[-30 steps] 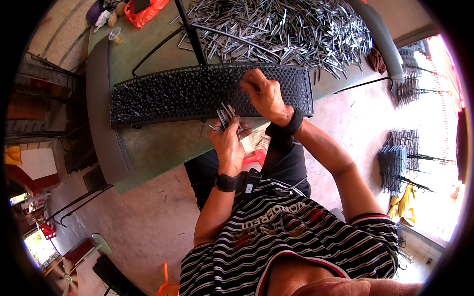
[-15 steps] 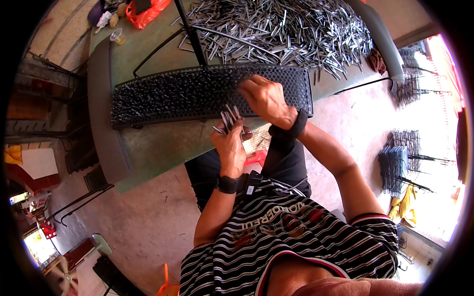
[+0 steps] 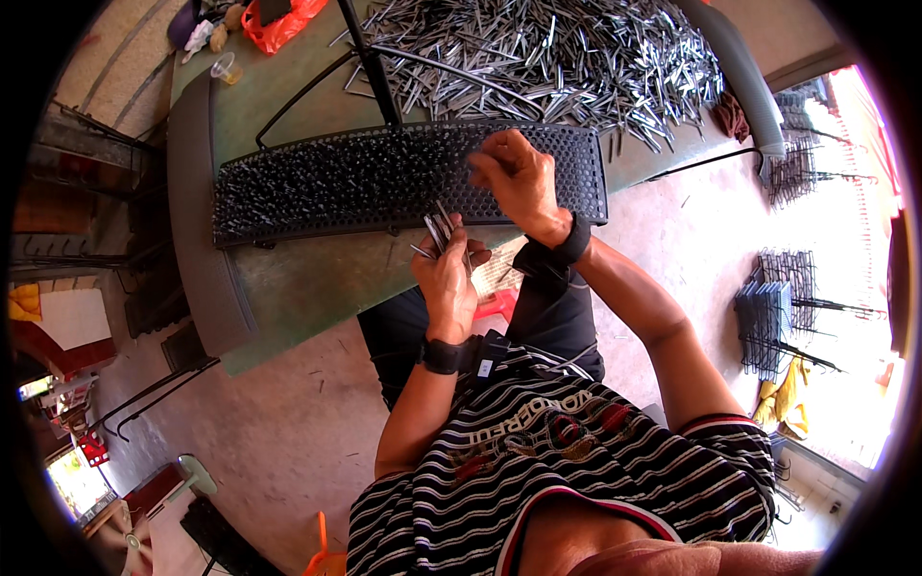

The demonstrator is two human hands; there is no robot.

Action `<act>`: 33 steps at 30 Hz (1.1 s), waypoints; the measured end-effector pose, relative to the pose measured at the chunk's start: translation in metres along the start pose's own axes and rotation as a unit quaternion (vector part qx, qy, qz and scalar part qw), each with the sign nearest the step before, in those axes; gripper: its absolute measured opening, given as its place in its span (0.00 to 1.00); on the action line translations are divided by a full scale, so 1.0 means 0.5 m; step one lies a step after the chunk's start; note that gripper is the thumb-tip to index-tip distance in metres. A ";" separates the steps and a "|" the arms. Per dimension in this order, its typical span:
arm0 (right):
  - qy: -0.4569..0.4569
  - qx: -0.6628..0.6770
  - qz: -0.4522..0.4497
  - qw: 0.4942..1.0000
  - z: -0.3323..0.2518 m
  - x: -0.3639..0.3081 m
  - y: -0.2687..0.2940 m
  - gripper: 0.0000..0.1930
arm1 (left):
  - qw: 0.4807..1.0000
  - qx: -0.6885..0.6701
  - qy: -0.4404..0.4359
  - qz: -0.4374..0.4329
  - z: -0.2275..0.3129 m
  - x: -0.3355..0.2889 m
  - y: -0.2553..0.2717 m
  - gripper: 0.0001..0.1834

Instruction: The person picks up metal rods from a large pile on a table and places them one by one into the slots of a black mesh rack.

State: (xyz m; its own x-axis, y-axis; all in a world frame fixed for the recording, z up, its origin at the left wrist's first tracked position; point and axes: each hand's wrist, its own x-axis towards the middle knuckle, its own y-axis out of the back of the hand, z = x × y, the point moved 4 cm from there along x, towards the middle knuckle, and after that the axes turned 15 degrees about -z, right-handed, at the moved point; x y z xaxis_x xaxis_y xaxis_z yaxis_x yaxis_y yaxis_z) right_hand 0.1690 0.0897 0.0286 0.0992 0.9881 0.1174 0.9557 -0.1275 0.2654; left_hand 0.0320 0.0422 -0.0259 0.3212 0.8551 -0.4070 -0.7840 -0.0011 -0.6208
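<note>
A long, curved black panel full of round holes [image 3: 571, 182] lies across the near side of the table. Thin metallic strips fill the holes over its left and middle part; the right part shows bare holes. My left hand [image 3: 447, 283] grips a small bunch of metal strips [image 3: 440, 228] just below the panel's near edge, their ends pointing up and out. Above the panel, right of its filled area, hovers my right hand [image 3: 519, 182] with fingers curled together. Its fingertips are smeared by motion, so whether a strip sits between them is hidden.
A large heap of metal strips [image 3: 538, 67] covers the far side of the green table [image 3: 298, 317]. Black metal rods [image 3: 375, 72] rise behind the panel. A clear cup [image 3: 227, 69] and a red plastic bag [image 3: 279, 24] stand far left. Wire racks [image 3: 768, 317] are on the right floor.
My right hand has turned and shifted slightly right, its fingers lifting a little from the panel. My left hand stays nearly in place with its bunch.
</note>
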 end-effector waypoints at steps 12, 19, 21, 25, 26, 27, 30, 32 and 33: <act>0.185 -0.335 -0.083 0.920 -0.010 -0.014 -0.028 0.11 | 1.000 -0.004 0.012 0.021 0.018 -0.001 0.002 0.08; -0.058 -0.106 -0.198 0.973 0.003 -0.056 -0.016 0.06 | 0.999 -0.015 -0.043 -0.030 -0.007 0.011 -0.001 0.09; -0.060 -0.011 -0.118 0.991 0.009 -0.047 -0.007 0.05 | 0.999 -0.004 -0.046 -0.028 -0.010 0.005 -0.001 0.09; 0.043 0.008 -0.016 0.999 0.000 -0.032 -0.005 0.04 | 0.998 0.005 -0.059 -0.038 -0.009 -0.003 0.005 0.08; 0.080 -0.002 0.008 0.997 -0.001 -0.031 -0.007 0.04 | 0.998 0.004 -0.052 -0.034 -0.009 -0.003 0.005 0.08; 0.077 -0.022 0.006 0.997 -0.002 -0.029 -0.011 0.04 | 0.999 0.004 -0.045 -0.031 -0.007 -0.003 0.005 0.08; 0.087 -0.069 -0.004 0.994 0.001 -0.025 -0.021 0.05 | 0.999 0.007 -0.032 -0.023 -0.005 -0.005 0.005 0.08; 0.114 -0.084 -0.014 0.990 0.018 -0.020 -0.028 0.04 | 0.999 0.013 -0.028 -0.018 -0.004 -0.007 0.007 0.08; 0.134 -0.112 -0.024 0.984 0.019 -0.020 -0.031 0.05 | 0.999 0.016 -0.027 -0.016 -0.002 -0.009 0.007 0.08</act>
State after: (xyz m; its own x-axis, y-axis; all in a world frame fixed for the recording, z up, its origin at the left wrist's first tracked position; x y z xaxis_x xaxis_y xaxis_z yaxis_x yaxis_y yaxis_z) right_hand 0.1560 0.0829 0.0141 -0.0490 0.9393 0.3395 0.8691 -0.1274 0.4780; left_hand 0.0283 0.0378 -0.0272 0.3183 0.8814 -0.3490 -0.7908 0.0438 -0.6105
